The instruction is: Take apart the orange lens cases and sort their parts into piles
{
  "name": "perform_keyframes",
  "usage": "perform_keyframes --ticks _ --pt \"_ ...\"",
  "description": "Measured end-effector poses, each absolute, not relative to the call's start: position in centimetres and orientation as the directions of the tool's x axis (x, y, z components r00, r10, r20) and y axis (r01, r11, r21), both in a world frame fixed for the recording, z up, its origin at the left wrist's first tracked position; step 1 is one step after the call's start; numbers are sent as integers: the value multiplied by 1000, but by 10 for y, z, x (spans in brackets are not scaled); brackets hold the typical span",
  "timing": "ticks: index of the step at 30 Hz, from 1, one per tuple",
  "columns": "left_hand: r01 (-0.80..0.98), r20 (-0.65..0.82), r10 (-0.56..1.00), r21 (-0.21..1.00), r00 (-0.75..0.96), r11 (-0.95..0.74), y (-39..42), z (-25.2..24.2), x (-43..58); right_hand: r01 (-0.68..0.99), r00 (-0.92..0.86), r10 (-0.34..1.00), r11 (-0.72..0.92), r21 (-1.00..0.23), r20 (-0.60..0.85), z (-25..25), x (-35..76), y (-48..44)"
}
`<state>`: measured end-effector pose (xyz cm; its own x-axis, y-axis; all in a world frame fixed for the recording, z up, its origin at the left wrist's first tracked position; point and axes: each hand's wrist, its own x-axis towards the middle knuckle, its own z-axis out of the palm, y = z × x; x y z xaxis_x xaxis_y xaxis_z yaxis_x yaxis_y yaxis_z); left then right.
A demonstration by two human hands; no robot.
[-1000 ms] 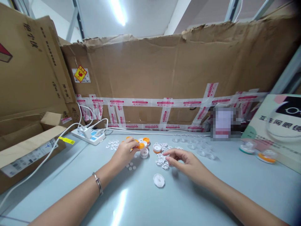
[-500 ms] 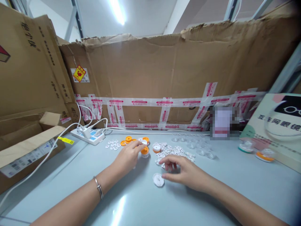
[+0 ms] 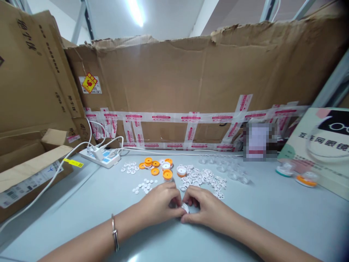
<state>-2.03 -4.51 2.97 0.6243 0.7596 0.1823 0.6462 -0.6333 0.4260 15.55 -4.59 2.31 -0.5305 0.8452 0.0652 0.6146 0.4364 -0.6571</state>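
Observation:
My left hand (image 3: 163,203) and my right hand (image 3: 205,205) meet over the grey table, fingers curled and pinching. Between them is a white round plastic disc (image 3: 185,207), mostly covered by the fingers. Both hands grip its edges, the left from the left side and the right from the right. Whether the left fingers hold another piece against it, I cannot tell. Just beyond the hands stand an orange-and-white stack of rings (image 3: 167,175) and a white-topped ring stack (image 3: 181,171). A pile of small white perforated pieces (image 3: 203,177) spreads behind my right hand.
Small white round caps (image 3: 144,186) and white discs with stems (image 3: 129,167) lie at left. Clear plastic domes (image 3: 234,174) sit back right. A white power strip (image 3: 99,157), an open carton (image 3: 35,171) and a large cardboard sheet (image 3: 169,80) border the table.
My left hand has come back from the orange rings to the white disc, uncovering the small caps. My right hand has moved slightly left and closed on the disc.

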Motion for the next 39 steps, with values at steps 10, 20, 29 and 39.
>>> perform_keyframes --ticks 10,20,29,39 --pt "774 6 872 457 490 -438 -52 37 -19 629 -511 856 433 -646 77 22 150 -51" --pt "763 10 875 484 484 -428 -53 39 -21 522 -633 760 560 -644 148 22 153 -51" --pt "772 -25 875 483 483 -413 -52 40 -23 523 -610 775 548 -652 162 19 150 -52" --pt "750 82 826 376 557 -544 -45 39 -28 526 -588 793 525 -669 160 20 150 -50"
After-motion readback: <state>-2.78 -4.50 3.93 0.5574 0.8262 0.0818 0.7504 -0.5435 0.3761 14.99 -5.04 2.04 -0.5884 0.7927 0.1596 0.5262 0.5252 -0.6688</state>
